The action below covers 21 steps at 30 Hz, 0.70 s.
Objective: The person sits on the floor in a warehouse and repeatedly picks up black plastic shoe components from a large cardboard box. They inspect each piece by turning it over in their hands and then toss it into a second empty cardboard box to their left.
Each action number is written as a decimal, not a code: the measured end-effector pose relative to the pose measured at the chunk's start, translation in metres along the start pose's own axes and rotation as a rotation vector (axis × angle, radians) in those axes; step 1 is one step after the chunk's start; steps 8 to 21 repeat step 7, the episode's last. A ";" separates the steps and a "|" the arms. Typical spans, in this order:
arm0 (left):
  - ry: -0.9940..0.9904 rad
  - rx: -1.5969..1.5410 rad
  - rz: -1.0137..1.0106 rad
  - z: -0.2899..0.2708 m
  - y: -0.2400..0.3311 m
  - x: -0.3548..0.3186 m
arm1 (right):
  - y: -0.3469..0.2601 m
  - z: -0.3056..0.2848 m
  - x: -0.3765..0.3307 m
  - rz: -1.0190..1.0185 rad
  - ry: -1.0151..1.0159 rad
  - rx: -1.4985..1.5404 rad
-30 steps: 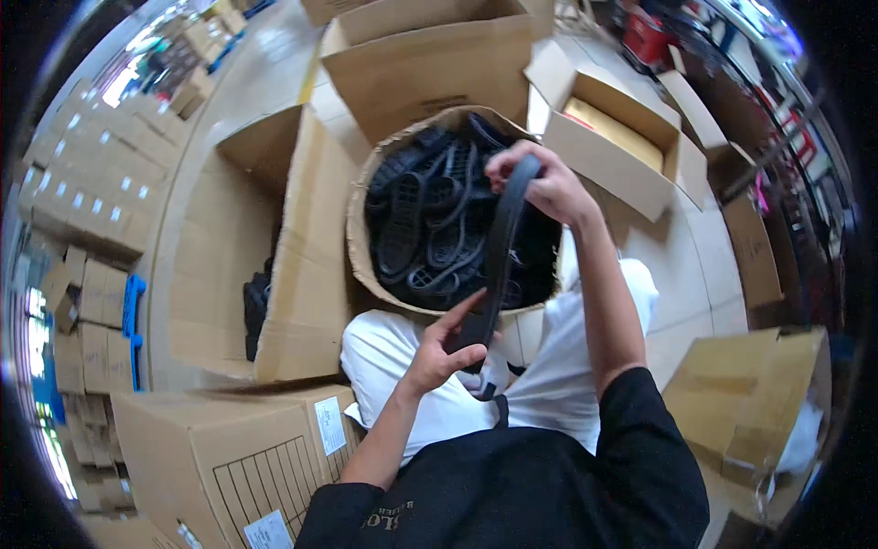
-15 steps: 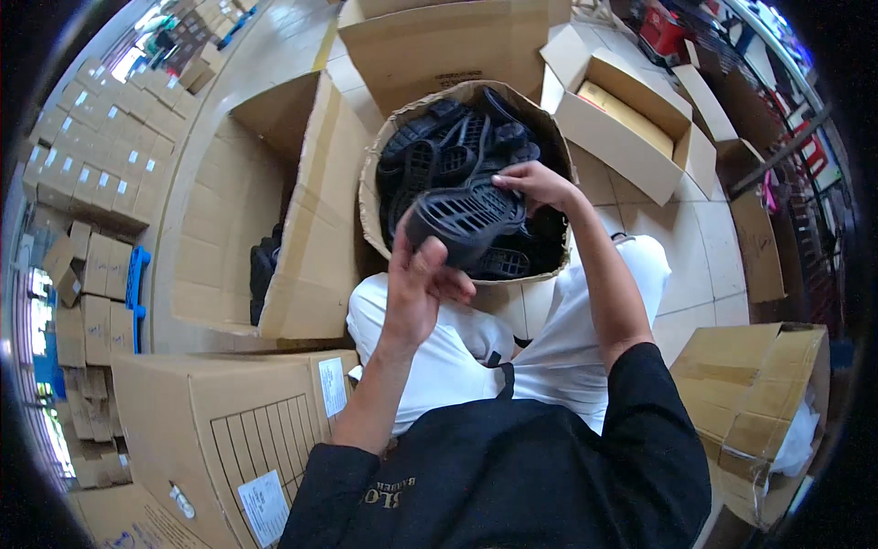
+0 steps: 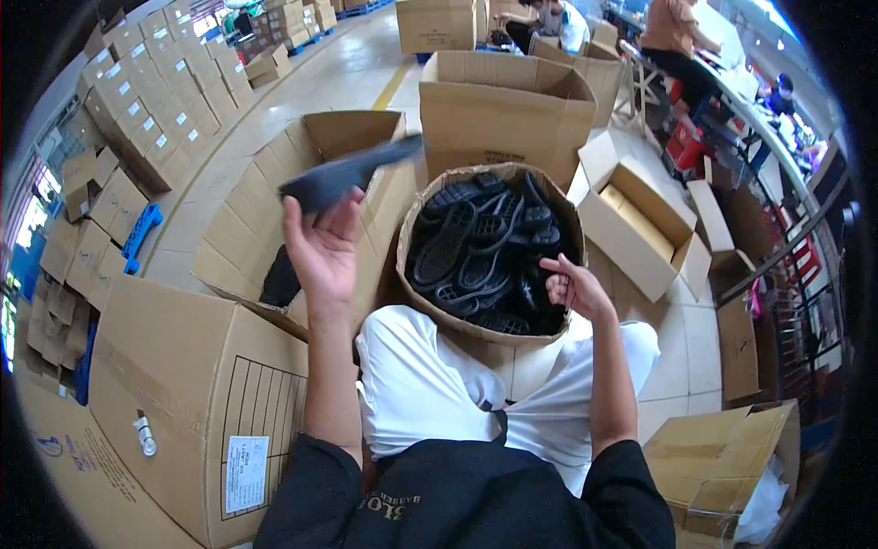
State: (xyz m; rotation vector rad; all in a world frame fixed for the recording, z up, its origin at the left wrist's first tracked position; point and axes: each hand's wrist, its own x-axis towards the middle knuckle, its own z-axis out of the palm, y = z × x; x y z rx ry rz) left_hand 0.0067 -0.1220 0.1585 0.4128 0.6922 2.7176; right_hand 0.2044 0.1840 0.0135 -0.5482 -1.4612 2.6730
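Note:
A black shoe sole (image 3: 343, 176) is raised over the left cardboard box, its far end blurred by motion. My left hand (image 3: 326, 256) grips its near end between thumb and fingers, palm turned up. Below and to the right, a round-bent cardboard carton (image 3: 409, 297) is filled with several black shoe soles (image 3: 485, 240). Over that carton's right side is my right hand (image 3: 579, 287), holding nothing, its index finger stretched out and the others loosely bent. Inside the left box (image 3: 240, 229), more black soles (image 3: 282, 277) lie at the near end.
A tall open box (image 3: 508, 110) stands behind the carton, and a smaller open box (image 3: 631, 229) sits to its right. Closed cartons (image 3: 183, 403) flank my left side; a taped box (image 3: 718, 462) is at my right. Other people (image 3: 672, 41) work at the back right.
My left hand has carried the sole up and left, out from over the carton. My right hand has let go of it and sits lower. The view has tilted up.

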 end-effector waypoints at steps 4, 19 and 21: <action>0.166 -0.113 -0.045 -0.036 0.023 0.025 | 0.013 0.000 -0.012 0.043 0.119 -0.026; 0.208 0.093 -0.006 -0.050 0.007 0.016 | 0.026 -0.004 -0.019 0.078 0.151 -0.162; 0.208 0.093 -0.006 -0.050 0.007 0.016 | 0.026 -0.004 -0.019 0.078 0.151 -0.162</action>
